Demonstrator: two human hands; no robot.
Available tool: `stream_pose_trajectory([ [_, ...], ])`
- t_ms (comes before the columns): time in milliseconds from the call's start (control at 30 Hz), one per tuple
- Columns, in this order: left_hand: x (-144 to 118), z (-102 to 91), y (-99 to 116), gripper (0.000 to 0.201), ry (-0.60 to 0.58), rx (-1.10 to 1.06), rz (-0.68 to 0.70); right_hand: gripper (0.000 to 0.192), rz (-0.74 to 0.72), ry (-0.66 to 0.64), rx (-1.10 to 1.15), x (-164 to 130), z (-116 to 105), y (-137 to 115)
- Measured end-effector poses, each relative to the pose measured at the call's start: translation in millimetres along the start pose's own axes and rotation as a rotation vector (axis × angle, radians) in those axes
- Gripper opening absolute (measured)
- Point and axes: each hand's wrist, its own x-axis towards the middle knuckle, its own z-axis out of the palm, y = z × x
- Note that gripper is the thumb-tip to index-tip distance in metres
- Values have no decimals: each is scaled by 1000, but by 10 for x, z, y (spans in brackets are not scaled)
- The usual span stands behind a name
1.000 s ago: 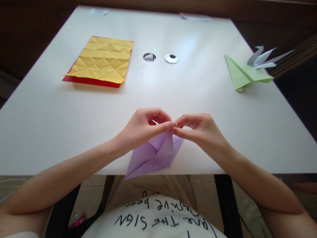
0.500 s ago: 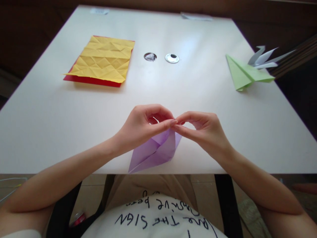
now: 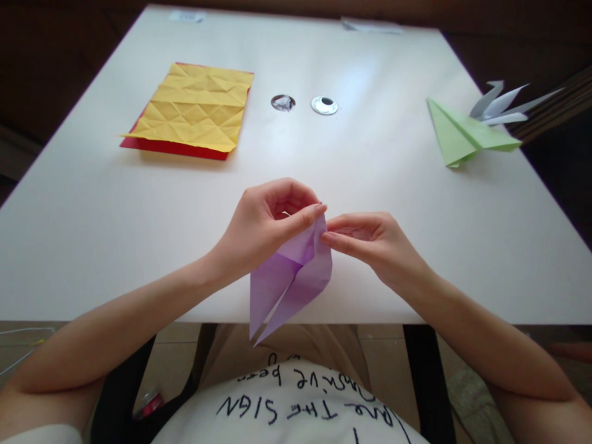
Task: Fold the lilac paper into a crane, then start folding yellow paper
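Observation:
A partly folded sheet of purple origami paper [image 3: 296, 271] hangs between my hands at the table's near edge. My left hand [image 3: 282, 213] pinches its top corner between thumb and fingers. Just below and to the right, my right hand [image 3: 365, 235] grips the paper's right edge with thumb and fingertips. Two pointed flaps hang down past the table edge with a narrow gap between them. My left hand covers part of the paper's upper left side.
Creased yellow paper [image 3: 194, 108] lies on red paper [image 3: 171, 153] at the back left. A round hole [image 3: 283, 103] and a round cap [image 3: 324, 105] sit mid-table. At the right are a folded green paper [image 3: 462, 135] and a white paper crane [image 3: 499, 108] on the white table [image 3: 115, 246].
My left hand has risen slightly with the paper's top corner. My right hand now grips lower on the right edge. The paper has lifted and turned, and its lower flaps have parted.

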Motion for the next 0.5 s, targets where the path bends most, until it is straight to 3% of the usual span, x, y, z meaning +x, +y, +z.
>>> stream_pose_trajectory([
  [500,-13,26,-29,12,33,24,28,9,-68,91,-151,-15,74,-25],
])
